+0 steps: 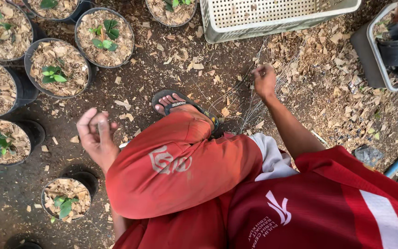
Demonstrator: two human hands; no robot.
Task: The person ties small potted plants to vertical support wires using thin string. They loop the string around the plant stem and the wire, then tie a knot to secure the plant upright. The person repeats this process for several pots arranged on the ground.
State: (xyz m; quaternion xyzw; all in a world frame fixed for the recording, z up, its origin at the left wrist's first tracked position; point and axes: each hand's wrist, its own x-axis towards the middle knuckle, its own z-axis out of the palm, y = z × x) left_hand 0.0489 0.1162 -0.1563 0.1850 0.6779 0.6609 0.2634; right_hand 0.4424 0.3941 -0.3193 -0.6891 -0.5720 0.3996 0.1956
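- Down on bare dark ground (pixel 171 78), and it's littered with pale wood chips and dry leaf bits, thickest on the right.
- A cluster of black round pots fills the left side, each topped with wood chips and a small green seedling; one pot (pixel 59 68) sits near the top left, another pot (pixel 66 199) low down beside the knee.
- A white plastic crate (pixel 272 18) with a perforated wall stands at the top edge, and a grey tray (pixel 383 50) holding empty black pots sits at the far right.
- The person squats here, red shorts and red shirt filling the lower frame, one foot in a black sandal (pixel 180 105) planted flat on the soil.
- The left hand (pixel 96 133) is raised above the ground beside the knee, palm turned up, fingers curled inward with the fingertips pinched together; whether anything small sits in that pinch, I cannot tell.
- The right arm stretches forward and the right hand (pixel 264 80) is closed on the top of a bundle of thin wires (pixel 249 103).
- Those wires are fine, grey and springy-looking, fanning down from the grip to the ground just right of the sandal.
- The two hands are well apart, the knee between them.
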